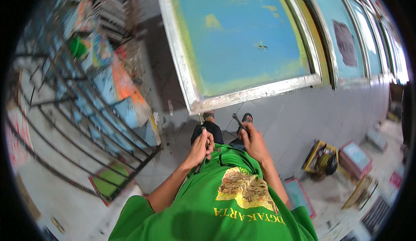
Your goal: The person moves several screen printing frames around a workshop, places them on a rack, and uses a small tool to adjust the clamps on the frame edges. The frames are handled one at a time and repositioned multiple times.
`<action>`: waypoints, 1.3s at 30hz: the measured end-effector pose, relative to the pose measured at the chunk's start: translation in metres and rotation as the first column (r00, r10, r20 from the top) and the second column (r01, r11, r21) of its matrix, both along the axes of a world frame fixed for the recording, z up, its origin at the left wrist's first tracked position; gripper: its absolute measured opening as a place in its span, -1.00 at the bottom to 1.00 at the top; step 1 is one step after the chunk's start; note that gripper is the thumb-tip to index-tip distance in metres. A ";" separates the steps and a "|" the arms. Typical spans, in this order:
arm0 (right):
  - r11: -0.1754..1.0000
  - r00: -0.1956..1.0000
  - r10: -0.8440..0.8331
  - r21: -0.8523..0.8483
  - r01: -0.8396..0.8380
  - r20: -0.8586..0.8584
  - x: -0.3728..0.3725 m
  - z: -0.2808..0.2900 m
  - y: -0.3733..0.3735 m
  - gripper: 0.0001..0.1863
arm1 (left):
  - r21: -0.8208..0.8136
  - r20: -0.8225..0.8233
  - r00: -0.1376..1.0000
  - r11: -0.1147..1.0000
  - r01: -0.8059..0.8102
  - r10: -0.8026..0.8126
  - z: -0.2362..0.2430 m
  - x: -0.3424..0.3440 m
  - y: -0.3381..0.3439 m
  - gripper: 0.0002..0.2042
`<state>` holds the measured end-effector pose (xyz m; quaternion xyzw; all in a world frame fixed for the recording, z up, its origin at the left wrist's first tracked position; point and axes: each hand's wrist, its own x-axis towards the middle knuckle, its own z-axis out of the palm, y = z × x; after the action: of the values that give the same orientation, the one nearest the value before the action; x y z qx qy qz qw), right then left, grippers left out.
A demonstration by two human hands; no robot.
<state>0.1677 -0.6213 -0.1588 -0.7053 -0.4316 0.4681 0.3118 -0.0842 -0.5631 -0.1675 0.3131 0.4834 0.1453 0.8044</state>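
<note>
My right hand [255, 144] is closed round a dark metal spanner [237, 119], whose jaw end points up and to the left. My left hand [202, 148] is closed on a slim dark tool [199, 168]; its lower end sticks out below the palm, and its kind is unclear. Just beyond both hands is a large screen-printing frame [255, 88] with a silver metal border. Blue mesh [242, 37] with a yellow-green margin fills it, and a small dark mark shows on the mesh. Neither hand touches the frame.
More framed screens [342, 41] stand in a row at the right. A black metal rack [93, 124] is at the left, beside a paint-stained blue surface [106, 78] with a green container [78, 47]. Small frames [320, 156] and a pink-edged box [355, 159] lie at lower right.
</note>
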 end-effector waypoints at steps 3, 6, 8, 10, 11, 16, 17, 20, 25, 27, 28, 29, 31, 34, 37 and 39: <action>0.919 0.903 0.390 -0.025 -0.393 0.179 0.026 0.015 0.020 -0.75 | -0.120 -0.018 0.981 0.974 -0.194 0.193 0.013 0.019 -0.002 -0.47; 0.746 0.685 0.651 -0.107 -0.658 0.328 0.050 0.020 0.040 -0.71 | -0.014 -0.076 0.915 0.917 -0.398 0.396 0.037 0.044 -0.005 -0.48; 0.691 0.622 0.674 -0.043 -0.722 0.398 0.063 0.031 0.054 -0.71 | 0.022 -0.047 0.915 0.917 -0.399 0.400 0.034 0.049 -0.006 -0.50; 0.646 0.582 0.681 0.008 -0.763 0.445 0.070 0.039 0.061 -0.72 | 0.041 -0.048 0.924 0.925 -0.377 0.379 0.034 0.053 -0.006 -0.50; 0.623 0.563 0.689 0.024 -0.782 0.457 0.072 0.043 0.066 -0.72 | 0.025 -0.055 0.917 0.919 -0.394 0.394 0.034 0.053 -0.006 -0.50; 0.622 0.594 0.662 0.106 -0.775 0.457 0.064 0.051 0.079 -0.77 | -0.005 -0.097 0.920 0.924 -0.382 0.379 0.035 0.049 -0.002 -0.49; 0.613 0.604 0.670 0.139 -0.778 0.432 0.062 0.044 0.084 -0.77 | 0.027 -0.147 0.924 0.936 -0.352 0.352 0.035 0.047 -0.004 -0.49; 0.601 0.548 0.649 0.087 -0.795 0.528 0.047 0.028 0.090 -0.77 | 0.126 -0.288 0.916 0.959 -0.253 0.279 0.039 0.044 -0.004 -0.48; 0.519 0.457 0.594 0.119 -0.846 0.662 0.016 0.032 0.099 -0.79 | 0.636 -0.429 0.830 0.772 -0.002 0.356 -0.005 0.037 -0.014 -0.47; 0.528 0.453 0.563 0.121 -0.840 0.692 0.007 0.033 0.105 -0.80 | 0.613 -0.420 0.836 0.789 -0.025 0.354 -0.001 0.037 -0.007 -0.47; 0.533 0.449 0.546 0.121 -0.838 0.708 0.003 0.036 0.109 -0.80 | 0.585 -0.416 0.843 0.810 -0.040 0.342 0.001 0.037 -0.004 -0.47; 0.539 0.455 0.534 0.128 -0.833 0.713 0.001 0.042 0.112 -0.81 | 0.555 -0.413 0.849 0.830 -0.053 0.331 0.005 0.036 -0.001 -0.47; 0.549 0.462 0.511 0.139 -0.824 0.724 -0.001 0.053 0.116 -0.82 | 0.606 -0.414 0.845 0.795 -0.022 0.339 -0.001 0.033 -0.003 -0.47; 0.531 0.406 0.517 0.090 -0.843 0.754 0.000 0.046 0.122 -0.83 | 0.656 -0.389 0.841 0.754 -0.034 0.376 -0.009 0.036 -0.006 -0.47; 0.527 0.356 0.495 0.051 -0.848 0.793 -0.003 0.047 0.122 -0.84 | 0.284 -0.422 0.860 0.943 -0.174 0.286 0.020 0.041 0.008 -0.46; 0.510 0.338 0.507 0.040 -0.859 0.793 -0.006 0.052 0.125 -0.84 | 0.304 -0.460 0.850 0.945 -0.121 0.257 0.024 0.041 0.008 -0.49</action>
<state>0.1614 -0.4964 -0.1064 -0.4672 -0.8725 0.1366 0.0434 -0.0436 -0.5547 -0.1440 0.3945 0.6775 0.2026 0.5868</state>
